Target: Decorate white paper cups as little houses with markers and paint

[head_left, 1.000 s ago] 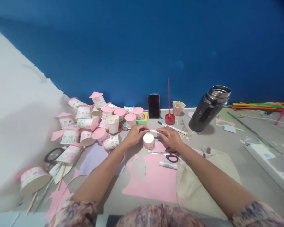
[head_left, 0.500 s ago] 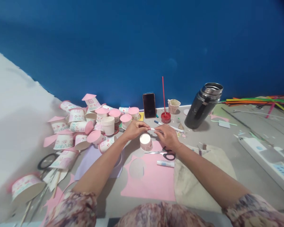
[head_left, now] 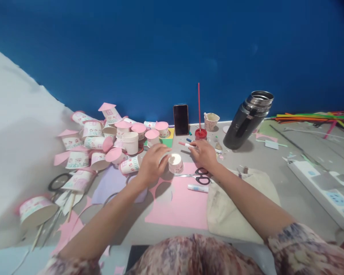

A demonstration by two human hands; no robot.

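My left hand (head_left: 154, 163) is at the left side of a small paper cup (head_left: 176, 164), thumb and fingers apart. I cannot tell whether its fingertips touch the cup. The cup has a pale printed wall, with its white round face upward. In my right hand (head_left: 204, 153), low over the table behind the cup, is a white marker (head_left: 185, 144) with a pink tip end pointing left. A second marker (head_left: 218, 151) with a blue end lies partly hidden under that hand. Black-handled scissors (head_left: 200, 176) and a glue stick (head_left: 198, 188) lie in front of it.
Pink-topped decorated paper cups (head_left: 93, 143) crowd the left side. A phone (head_left: 180, 119) leans on the wall. An open flask (head_left: 248, 120), red paint pot (head_left: 201, 133) and power strip (head_left: 321, 187) stand right. Cut pink paper (head_left: 180, 210) and beige cloth (head_left: 240, 214) lie in front.
My left hand has let go of the marker's end and come down beside the cup. My right hand has lowered the marker toward the table. The view has shifted slightly.
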